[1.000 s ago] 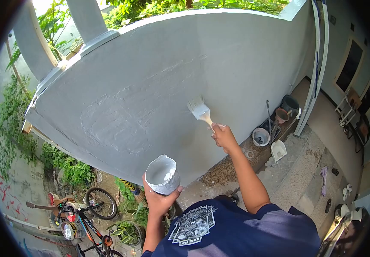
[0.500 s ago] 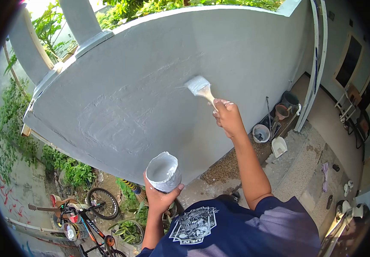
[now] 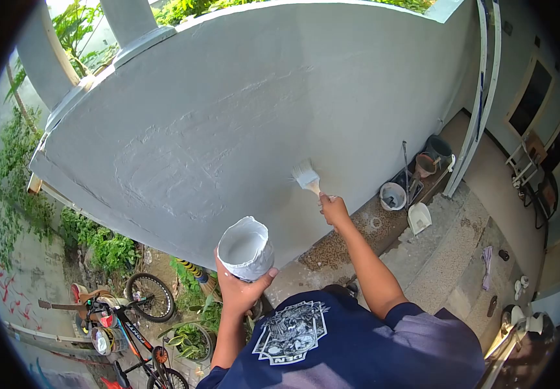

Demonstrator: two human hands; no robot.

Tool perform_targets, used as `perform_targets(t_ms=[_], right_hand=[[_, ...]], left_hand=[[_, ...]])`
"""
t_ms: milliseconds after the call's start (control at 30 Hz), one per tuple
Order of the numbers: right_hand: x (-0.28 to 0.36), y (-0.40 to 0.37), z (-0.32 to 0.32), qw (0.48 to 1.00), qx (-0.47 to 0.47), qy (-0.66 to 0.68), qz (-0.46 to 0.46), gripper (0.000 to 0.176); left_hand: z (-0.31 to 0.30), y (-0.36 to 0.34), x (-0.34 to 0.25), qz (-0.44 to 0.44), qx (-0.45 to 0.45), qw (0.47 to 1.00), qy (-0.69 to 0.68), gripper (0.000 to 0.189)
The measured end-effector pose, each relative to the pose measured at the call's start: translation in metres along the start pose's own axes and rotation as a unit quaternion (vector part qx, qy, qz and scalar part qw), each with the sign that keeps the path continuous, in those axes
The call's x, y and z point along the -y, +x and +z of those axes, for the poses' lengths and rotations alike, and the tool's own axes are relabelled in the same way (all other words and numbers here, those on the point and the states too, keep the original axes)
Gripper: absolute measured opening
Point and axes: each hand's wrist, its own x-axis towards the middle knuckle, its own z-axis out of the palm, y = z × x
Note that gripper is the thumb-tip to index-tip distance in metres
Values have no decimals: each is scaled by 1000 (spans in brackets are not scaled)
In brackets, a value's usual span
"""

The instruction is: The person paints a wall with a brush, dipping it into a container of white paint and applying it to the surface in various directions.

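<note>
My right hand (image 3: pixel 334 211) is closed around the handle of a paintbrush (image 3: pixel 306 176). The brush's pale, paint-coated bristles press against the grey wall (image 3: pixel 254 129), low and right of its middle. A rough, uneven patch shows in the wall's surface to the left of the brush. In my left hand (image 3: pixel 241 288) is a paint-smeared cup (image 3: pixel 246 249), held upright with its mouth toward me. Light grey paint is visible inside it. My left fingers wrap the cup's far side and are partly hidden.
A bicycle (image 3: pixel 139 337) and a potted plant (image 3: pixel 191 341) stand at lower left. Buckets (image 3: pixel 393 196) and a white dustpan (image 3: pixel 419 218) sit by the wall's foot at right. A metal post (image 3: pixel 478 110) rises beside them; chairs (image 3: pixel 531 162) stand farther right.
The paintbrush in my right hand has moved down the wall, from its upper middle to lower down. My left hand still holds the cup, slightly higher in view.
</note>
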Motion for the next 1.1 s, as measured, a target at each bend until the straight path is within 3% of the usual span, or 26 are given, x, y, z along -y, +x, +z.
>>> perform_targets(t_ms=[67,167,367,467,567,667,833,933,1000,1100], right_hand=[[-4,-2,-10,992,36,-33,118,39],[19,-7,-21,987,65,-46,137,39],[189,-22,-24,994,59,76,-57,38],[222,-34,-34,970,78,196,-124,48],[239,-28,-27,960,67,211,-169,50],[195,-12,-25,971,62,196,-119,48],[4,16,-11,999,-5,-16,-29,41],[-62,18,-23,994,-12,-94,62,40],[-50,23,-23,988,-13,-107,110,39],[84,-1,-21,1000,23,2,13,37]], left_hand=[[-5,1,7,13,1,1000,20,93],[-5,-2,1,23,-24,999,6,92],[-9,-4,1,21,-25,999,15,92],[-7,2,3,22,-26,999,-3,91],[-1,3,5,16,-21,1000,-8,92],[0,-2,2,18,-12,1000,7,93],[-1,-7,-2,17,-31,999,-14,93],[-9,-13,4,9,-26,1000,1,92],[-8,-14,-3,22,-57,998,-5,92],[-10,-12,4,9,-57,998,-9,93]])
